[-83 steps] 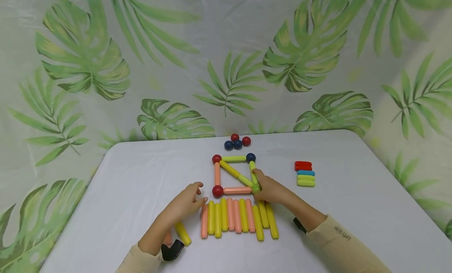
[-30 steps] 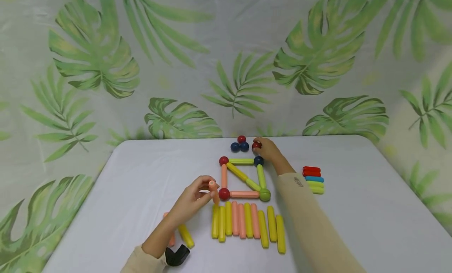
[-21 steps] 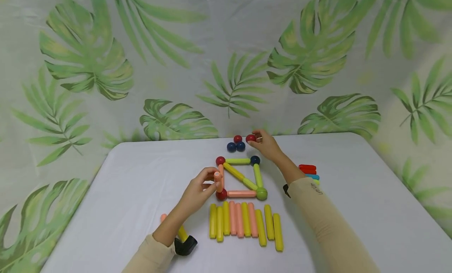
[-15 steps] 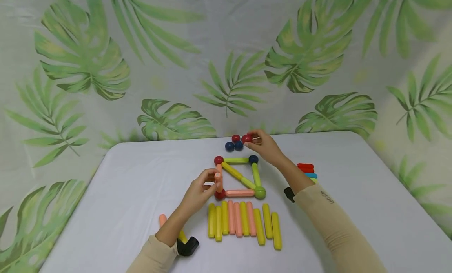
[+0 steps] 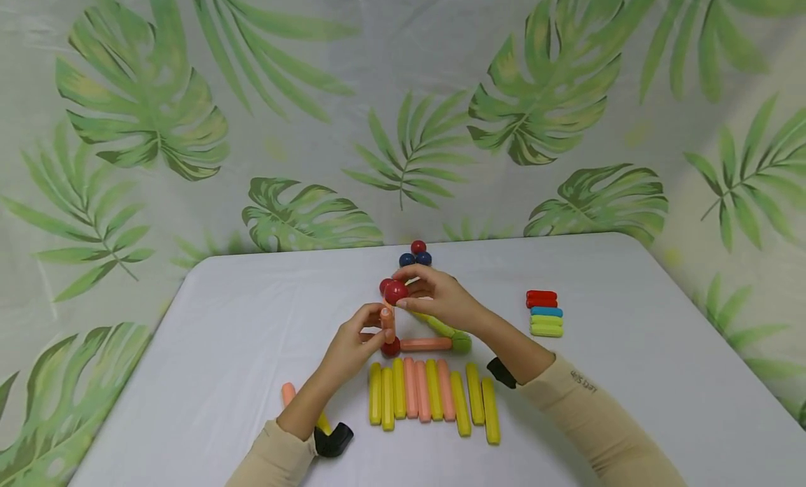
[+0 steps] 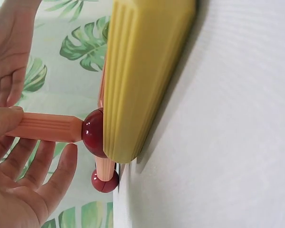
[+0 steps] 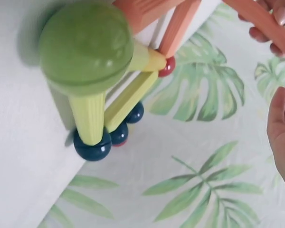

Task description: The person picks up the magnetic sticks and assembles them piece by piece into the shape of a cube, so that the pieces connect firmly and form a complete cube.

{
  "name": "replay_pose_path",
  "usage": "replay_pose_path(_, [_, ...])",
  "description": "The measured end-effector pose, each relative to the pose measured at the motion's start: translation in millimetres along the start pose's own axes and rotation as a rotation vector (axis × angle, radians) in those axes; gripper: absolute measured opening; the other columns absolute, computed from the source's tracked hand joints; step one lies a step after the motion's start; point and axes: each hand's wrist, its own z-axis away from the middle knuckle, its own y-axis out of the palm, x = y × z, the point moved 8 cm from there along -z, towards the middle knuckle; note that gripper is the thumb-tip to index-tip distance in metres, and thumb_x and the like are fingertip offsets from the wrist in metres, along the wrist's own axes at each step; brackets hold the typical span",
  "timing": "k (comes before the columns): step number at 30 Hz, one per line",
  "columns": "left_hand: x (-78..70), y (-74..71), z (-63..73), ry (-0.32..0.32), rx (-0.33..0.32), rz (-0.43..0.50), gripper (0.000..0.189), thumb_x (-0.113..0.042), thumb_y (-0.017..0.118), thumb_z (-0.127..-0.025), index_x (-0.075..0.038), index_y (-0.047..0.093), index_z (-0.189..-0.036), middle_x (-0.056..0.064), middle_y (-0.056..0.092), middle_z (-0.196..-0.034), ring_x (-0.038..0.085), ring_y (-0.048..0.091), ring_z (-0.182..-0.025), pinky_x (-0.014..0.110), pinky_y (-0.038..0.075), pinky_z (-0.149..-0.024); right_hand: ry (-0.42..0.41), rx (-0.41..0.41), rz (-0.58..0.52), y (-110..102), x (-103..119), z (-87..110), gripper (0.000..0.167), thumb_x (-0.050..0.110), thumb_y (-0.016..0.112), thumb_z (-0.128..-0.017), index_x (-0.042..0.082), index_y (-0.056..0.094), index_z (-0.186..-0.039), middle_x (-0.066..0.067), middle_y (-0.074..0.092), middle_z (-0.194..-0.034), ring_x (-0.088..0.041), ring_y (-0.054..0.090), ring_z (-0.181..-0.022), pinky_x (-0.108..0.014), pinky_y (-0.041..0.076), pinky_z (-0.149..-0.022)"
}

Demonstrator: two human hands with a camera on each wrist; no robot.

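Note:
My left hand [image 5: 349, 346] pinches a pink rod [image 5: 388, 325] that stands upright. In the left wrist view the lower end of this rod [image 6: 47, 127] meets a red ball [image 6: 93, 133], the near left corner of a frame lying flat. Just above the rod's top, my right hand [image 5: 446, 301] holds another red ball [image 5: 395, 292] by its fingertips; whether ball and rod touch, I cannot tell. The flat frame has a pink front rod [image 5: 426, 344], a green corner ball [image 5: 462, 342] and a diagonal rod [image 5: 439, 326]. My right hand hides much of its far side.
A row of yellow and pink rods [image 5: 424, 391] lies nearest me. Behind the frame sit two blue balls [image 5: 424, 259] and a red ball [image 5: 418, 247]. Short coloured rods [image 5: 545, 312] lie at right. A pink rod [image 5: 288, 394] lies partly under my left arm.
My left hand has picked a pink rod from the row and stood it at the near left corner. My right hand has brought a red ball from the back group to its top.

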Motion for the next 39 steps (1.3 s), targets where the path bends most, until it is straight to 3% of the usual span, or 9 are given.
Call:
replay_pose_path(8, [-2.2,-1.1,0.6,0.001,0.005,0.014,0.035,-0.002,0.060,-0.085,-0.002,0.049,-0.119,0.012,0.060,-0.104,0.026,0.055,-0.097,0.039,0.047,-0.080,-0.015,0.042,0.049,18.5,13.6,2.3,0.034,0.004,0.063,-0.083,0.001,0.052,-0.115,-0.008,0.055,-0.110,-0.022,0.056,-0.095,-0.034,0.046,-0.083])
replay_pose_path(16, [-18.4,-19.2,-6.6,0.084,-0.034,0.084,0.043,-0.004,0.064,-0.082,0.001,0.045,-0.120,0.013,0.055,-0.112,0.027,0.054,-0.099,0.042,0.046,-0.081,-0.028,0.043,0.062,19.2,41.6,7.0,0.034,-0.002,0.061,-0.083,-0.008,0.050,-0.115,-0.018,0.053,-0.111,-0.031,0.054,-0.097,-0.046,0.042,-0.086])
replay_pose_path(25, [-28.6,-20.9,-11.5,0.094,-0.020,0.075,0.042,-0.007,0.065,-0.082,0.006,0.047,-0.117,0.015,0.055,-0.109,0.027,0.054,-0.099,0.040,0.046,-0.081,0.002,0.029,0.186,0.0,15.6,19.3,0.040,0.014,0.062,-0.086,0.004,0.050,-0.122,-0.007,0.052,-0.116,-0.021,0.054,-0.099,-0.036,0.043,-0.087])
replay_pose_path(29, [-29.2,-20.9,-11.1,0.101,-0.024,0.070,0.042,-0.007,0.065,-0.082,0.007,0.046,-0.116,0.015,0.054,-0.110,0.028,0.055,-0.098,0.039,0.047,-0.081,0.133,0.044,0.319,-17.4,2.0,51.4,0.040,0.021,0.063,-0.085,0.008,0.050,-0.121,-0.005,0.053,-0.111,-0.018,0.054,-0.094,-0.032,0.046,-0.082])
replay_pose_path(32, [-28.8,-20.8,-10.3,0.099,-0.023,0.070,0.042,-0.007,0.065,-0.082,0.007,0.046,-0.117,0.015,0.054,-0.111,0.029,0.055,-0.098,0.040,0.046,-0.082,0.299,0.097,0.436,-20.8,-15.4,86.7,0.038,0.022,0.064,-0.085,0.009,0.050,-0.118,-0.003,0.055,-0.101,-0.015,0.053,-0.083,-0.029,0.047,-0.071])
replay_pose_path(36, [-28.0,-21.1,-8.8,0.090,-0.017,0.069,0.041,-0.007,0.065,-0.082,0.005,0.046,-0.117,0.014,0.054,-0.111,0.030,0.054,-0.098,0.039,0.046,-0.082,0.556,0.155,0.547,-13.0,-43.1,133.7,0.041,0.024,0.067,-0.081,0.010,0.049,-0.115,0.001,0.053,-0.076,-0.013,0.048,-0.062,-0.025,0.041,-0.054])
replay_pose_path(39, [-28.1,-21.8,-8.3,0.091,-0.019,0.061,0.040,-0.007,0.065,-0.082,0.003,0.047,-0.116,0.014,0.054,-0.111,0.029,0.055,-0.098,0.038,0.047,-0.082,0.669,0.166,0.602,-2.9,-55.6,157.1,0.048,0.027,0.068,-0.079,0.010,0.045,-0.118,0.001,0.048,-0.064,-0.013,0.043,-0.051,-0.024,0.032,-0.046])
